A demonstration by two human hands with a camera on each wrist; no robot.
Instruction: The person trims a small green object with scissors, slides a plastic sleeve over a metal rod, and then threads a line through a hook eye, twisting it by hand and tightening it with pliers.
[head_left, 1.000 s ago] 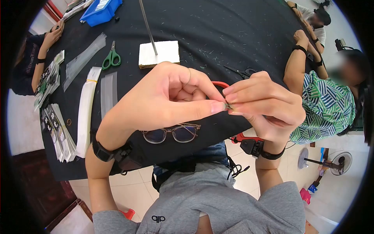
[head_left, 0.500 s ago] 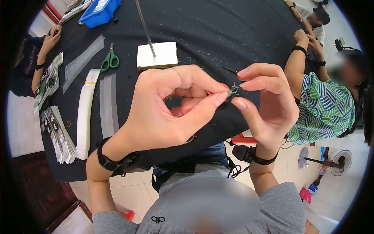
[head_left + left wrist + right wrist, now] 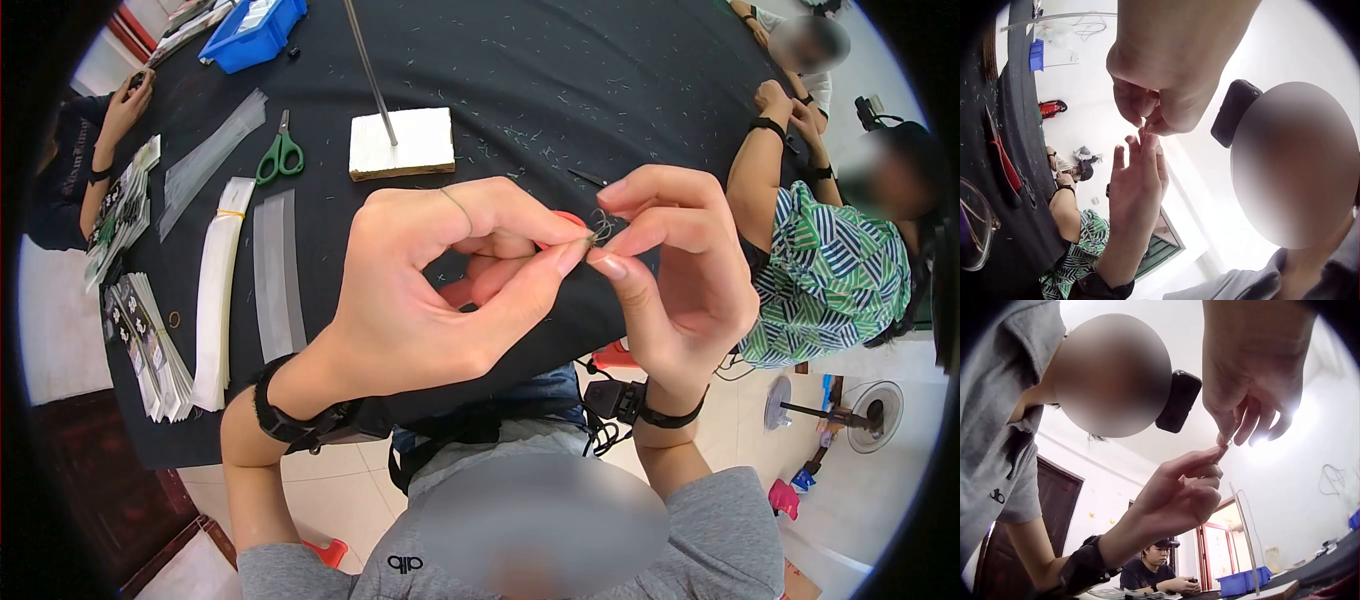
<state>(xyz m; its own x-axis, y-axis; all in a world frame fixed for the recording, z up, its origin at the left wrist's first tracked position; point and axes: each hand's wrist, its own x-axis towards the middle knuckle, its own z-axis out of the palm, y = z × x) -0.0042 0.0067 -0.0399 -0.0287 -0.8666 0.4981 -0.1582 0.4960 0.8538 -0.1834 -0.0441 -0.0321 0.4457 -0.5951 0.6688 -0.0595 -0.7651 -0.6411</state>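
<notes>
In the head view my left hand [image 3: 430, 285] pinches a small tuft of thin green strands [image 3: 601, 228] between thumb and index fingertip. Fine looped ends stick out past those fingertips. A thin green thread lies across the back of that index finger. My right hand [image 3: 695, 275] faces it, with thumb and index fingertip pinching at the tuft and the middle finger raised apart. Both wrist views show the two hands meeting fingertip to fingertip above the table. The tuft is mostly hidden there.
On the black cloth [image 3: 520, 60] lie green-handled scissors [image 3: 280, 155], clear plastic strips [image 3: 277, 270], a banded white stack [image 3: 222, 290] and printed packets [image 3: 150, 345]. A white block [image 3: 420, 140] holds an upright rod. Red-handled pliers [image 3: 1005, 165] and glasses [image 3: 979, 219] lie below my hands. Other people sit around.
The right fingers opened away from the tuft, then closed back in at its strands. The left hand kept its pinch while turning slightly and shifting up, more of the tuft now showing.
</notes>
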